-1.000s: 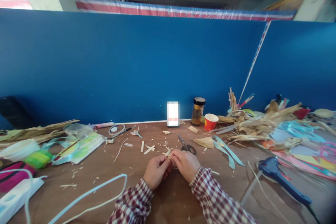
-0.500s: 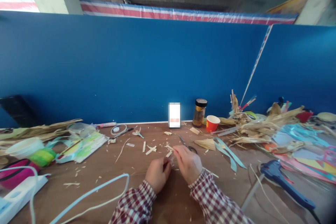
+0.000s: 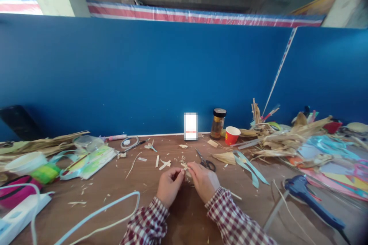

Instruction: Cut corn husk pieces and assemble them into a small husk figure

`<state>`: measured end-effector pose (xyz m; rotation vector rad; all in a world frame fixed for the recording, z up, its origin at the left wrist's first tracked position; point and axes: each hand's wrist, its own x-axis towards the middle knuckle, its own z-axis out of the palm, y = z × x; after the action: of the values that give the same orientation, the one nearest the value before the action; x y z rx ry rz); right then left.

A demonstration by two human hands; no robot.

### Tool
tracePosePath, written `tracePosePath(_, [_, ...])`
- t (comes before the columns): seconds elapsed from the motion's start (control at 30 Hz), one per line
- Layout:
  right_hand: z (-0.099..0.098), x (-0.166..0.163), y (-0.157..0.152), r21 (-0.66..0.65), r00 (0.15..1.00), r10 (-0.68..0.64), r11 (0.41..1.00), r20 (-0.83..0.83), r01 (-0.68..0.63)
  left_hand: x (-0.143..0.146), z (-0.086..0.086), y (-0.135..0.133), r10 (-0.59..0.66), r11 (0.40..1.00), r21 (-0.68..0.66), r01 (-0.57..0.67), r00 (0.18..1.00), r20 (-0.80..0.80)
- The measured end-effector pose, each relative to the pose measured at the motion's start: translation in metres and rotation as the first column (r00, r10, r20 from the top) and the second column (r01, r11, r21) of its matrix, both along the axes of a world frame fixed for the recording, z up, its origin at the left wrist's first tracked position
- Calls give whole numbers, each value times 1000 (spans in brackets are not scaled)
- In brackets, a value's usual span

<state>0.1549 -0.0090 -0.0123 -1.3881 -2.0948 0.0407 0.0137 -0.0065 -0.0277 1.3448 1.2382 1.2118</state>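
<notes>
My left hand (image 3: 170, 186) and my right hand (image 3: 204, 180) meet low over the brown table, fingertips pinched close together. Between them is a small pale straw-coloured piece (image 3: 185, 167), partly hidden by the fingers; its exact shape is too small to make out. Black-handled scissors (image 3: 207, 163) lie just beyond my right hand. Past the left hand, short pale strips (image 3: 165, 165) rest crosswise, one over another. A tiny pale bundle (image 3: 183, 146) sits farther back.
A blue glue gun (image 3: 313, 199) lies at right, near light blue ribbon (image 3: 250, 168) and dried husks (image 3: 287, 141). A red paper cup (image 3: 232, 136) and a lidded jar (image 3: 217, 124) stand at the back. White cable (image 3: 100, 208) loops across the left, beside a power strip (image 3: 23, 214).
My left hand has turned and its fingertips have risen to the pale piece. My right hand has shifted slightly down, bringing more of the scissors into view.
</notes>
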Motion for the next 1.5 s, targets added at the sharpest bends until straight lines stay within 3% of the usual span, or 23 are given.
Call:
tracePosePath(0.13, [-1,0,1,-31,1000,-3,999,21,4,2,6,-1,109,969,-245,-35,949,295])
tracePosePath(0.3, [0,1,1,-45,1000,-10,999,7,10,2,8,0,124,953,-302,1,911,394])
tracePosePath(0.57, [5,-1,-2,-61,998,21,998,-64,-25,-1,3,4,105,978,-205,-42,947,305])
tracePosePath(0.9, [2,-2,-1,-78,979,157,983,-126,-168,-3,-2,4,-110,993,47,106,990,89])
tracePosePath(1.2, [1,0,1,-97,971,129,984,-203,-151,-1,-5,2,-121,990,-68,121,993,11])
tracePosePath(1.3, [-1,0,1,-146,976,106,980,-189,-134,-2,-4,3,-105,994,-12,105,994,-18])
tracePosePath(1.5, [3,-4,-2,-148,973,200,965,-117,-216,-4,-8,5,-117,984,108,141,973,-199])
